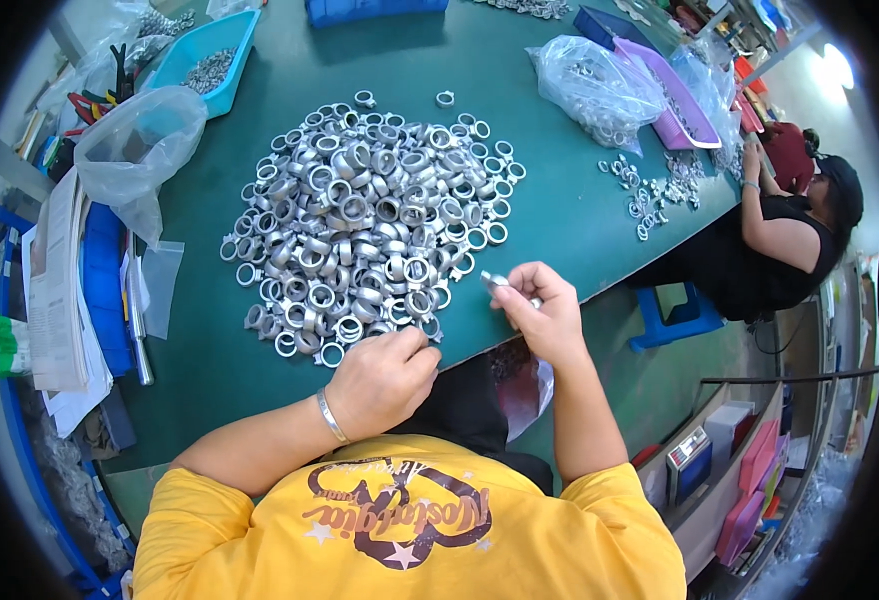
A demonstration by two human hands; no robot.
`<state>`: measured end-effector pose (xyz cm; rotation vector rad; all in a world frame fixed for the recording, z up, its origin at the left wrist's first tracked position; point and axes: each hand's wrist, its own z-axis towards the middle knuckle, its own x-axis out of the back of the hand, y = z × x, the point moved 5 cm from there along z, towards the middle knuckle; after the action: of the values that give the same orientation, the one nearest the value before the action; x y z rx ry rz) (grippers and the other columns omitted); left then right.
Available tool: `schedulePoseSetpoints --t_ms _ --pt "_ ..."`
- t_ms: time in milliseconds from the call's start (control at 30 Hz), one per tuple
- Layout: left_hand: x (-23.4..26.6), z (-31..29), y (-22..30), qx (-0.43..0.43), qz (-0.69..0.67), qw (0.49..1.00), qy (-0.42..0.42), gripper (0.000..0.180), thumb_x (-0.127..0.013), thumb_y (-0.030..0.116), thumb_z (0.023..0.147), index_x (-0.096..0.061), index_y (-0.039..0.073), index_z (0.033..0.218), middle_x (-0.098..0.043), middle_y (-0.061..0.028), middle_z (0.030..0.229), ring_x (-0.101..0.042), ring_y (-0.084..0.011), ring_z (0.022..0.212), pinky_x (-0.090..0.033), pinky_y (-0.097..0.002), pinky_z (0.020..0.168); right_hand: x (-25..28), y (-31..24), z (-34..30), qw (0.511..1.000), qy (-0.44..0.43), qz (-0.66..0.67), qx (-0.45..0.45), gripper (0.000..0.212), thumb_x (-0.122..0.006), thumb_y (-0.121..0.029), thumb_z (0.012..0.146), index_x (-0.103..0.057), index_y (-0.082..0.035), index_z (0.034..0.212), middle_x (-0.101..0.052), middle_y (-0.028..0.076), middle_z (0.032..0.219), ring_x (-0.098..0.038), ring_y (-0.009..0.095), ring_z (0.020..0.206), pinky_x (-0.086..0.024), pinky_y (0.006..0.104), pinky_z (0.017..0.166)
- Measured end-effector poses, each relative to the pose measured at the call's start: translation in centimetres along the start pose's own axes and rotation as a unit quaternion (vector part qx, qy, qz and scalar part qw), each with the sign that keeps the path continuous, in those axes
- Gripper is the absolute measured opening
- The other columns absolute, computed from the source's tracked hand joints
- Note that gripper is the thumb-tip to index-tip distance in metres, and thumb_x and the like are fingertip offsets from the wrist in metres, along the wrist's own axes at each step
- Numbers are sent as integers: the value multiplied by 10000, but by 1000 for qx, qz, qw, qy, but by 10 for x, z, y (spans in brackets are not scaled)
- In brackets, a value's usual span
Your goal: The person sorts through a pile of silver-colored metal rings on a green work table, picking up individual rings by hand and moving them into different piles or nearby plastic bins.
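Silver-grey metal rings (360,215), many with a small lug on the rim, lie heaped on the green worktop (500,60) in front of the wearer; two sit loose just beyond the far side of the heap. Hands are apart from each other. Left hand (388,382): fingers curled, at the near edge of the heap, a bracelet (331,416) on the wrist; whether it grips a ring cannot be told. Right hand (542,312): thumb and forefinger pinched on a small metal piece (494,280), raised just right of the heap; its full shape is hidden by the fingers.

Far left: turquoise tray (244,52) containing small metal parts, with a clear plastic bag (140,150) nearer the wearer. Right side: filled clear bag (597,90), purple tray (698,132) and scattered small rings (650,200). Beyond these, a co-worker in black (785,255) sits at the worktop's edge.
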<state>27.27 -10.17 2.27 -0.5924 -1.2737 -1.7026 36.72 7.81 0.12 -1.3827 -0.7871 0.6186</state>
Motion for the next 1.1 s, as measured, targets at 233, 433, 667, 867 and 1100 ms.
schedulePoseSetpoints --t_ms 233,433,667,867,1100 --pt "1 1 1 4 -7 1000 13 183 -704 81 701 -614 63 859 -555 -68 842 -593 -237 665 -484 -330 572 -6 7 -19 938 -30 324 -122 166 -472 -61 926 -570 17 1035 -630 148 711 -378 64 416 -293 191 391" --pt "2 2 3 4 -15 1000 18 193 -708 71 693 -613 58 860 -556 -70 839 -594 -236 668 -485 -332 573 -9 6 -23 937 -69 330 -88 228 -400 -31 909 -568 28 1051 -646 187 750 -391 78 416 -321 188 411" --pt "3 1 2 10 -18 1000 16 185 -712 70 697 -617 54 855 -553 -68 837 -592 -234 674 -480 -331 576 -8 5 -23 947 -67 310 -47 222 -426 -34 924 -577 11 1081 -660 202 817 -412 67 444 -346 185 431" --pt "2 0 1 11 -21 1000 11 182 -710 70 703 -616 51 858 -548 -64 840 -589 -230 684 -478 -329 584 -9 4 -24 952 -74 297 -17 212 -462 -36 930 -582 8 1098 -667 203 853 -415 58 471 -364 184 455" --pt "2 1 1 14 -22 1000 11 182 -708 71 705 -613 50 859 -549 -65 836 -588 -232 679 -479 -331 580 -8 6 -24 938 -92 334 -24 223 -458 -10 905 -567 13 1099 -663 226 883 -490 97 499 -381 194 422"
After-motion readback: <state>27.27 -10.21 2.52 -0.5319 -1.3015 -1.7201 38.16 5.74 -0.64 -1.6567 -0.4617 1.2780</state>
